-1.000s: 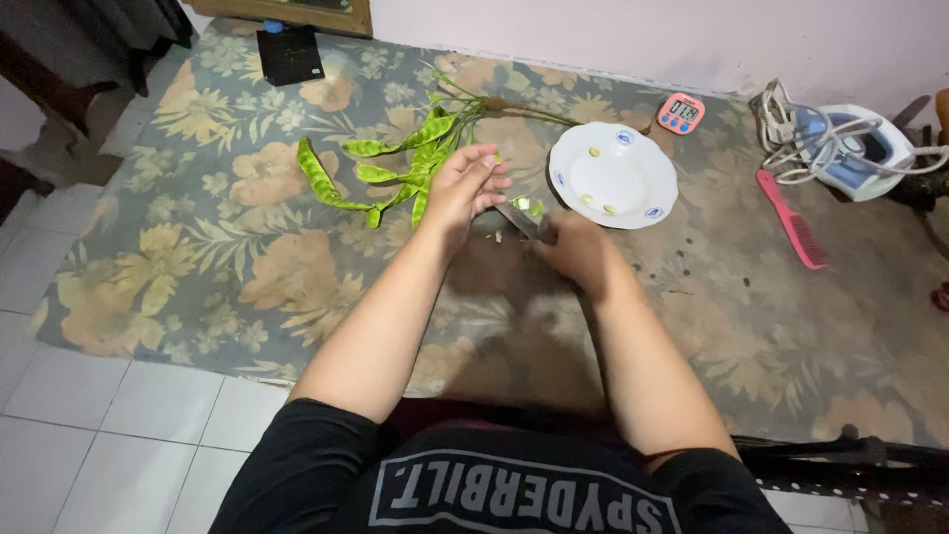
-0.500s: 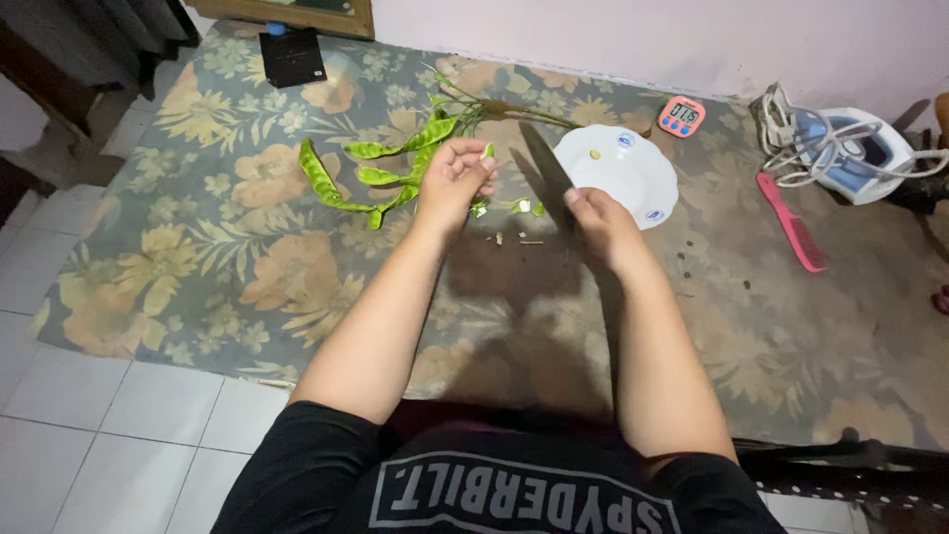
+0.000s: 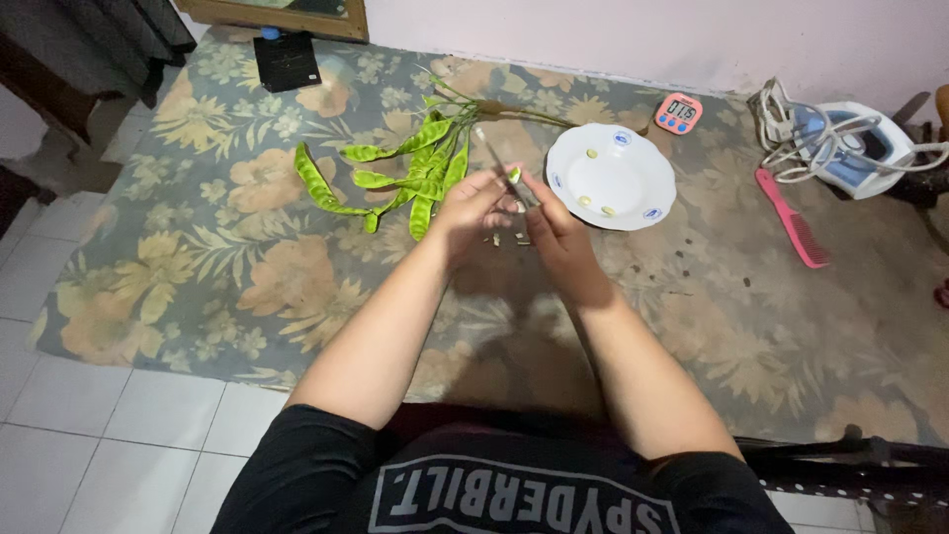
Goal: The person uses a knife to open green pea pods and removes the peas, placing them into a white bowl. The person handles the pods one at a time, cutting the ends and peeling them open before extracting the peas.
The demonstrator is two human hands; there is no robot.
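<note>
Knife [image 3: 497, 160], perhaps one bean [image 3: 514, 175].

— From where was the scene taken?
— A single view was recorded from a camera worn on the head, tilted steeply down and forward over the person's own forearms.
— How near was it held?
— Arm's length. The left hand [image 3: 473, 210] and right hand [image 3: 556, 237] were caught at mid-frame, the floral mat [image 3: 247, 257] was spread below, and the pink wall [image 3: 593, 35] was cut off along the top edge.
— Was anything shared with a second view?
— No second view was provided.
</note>
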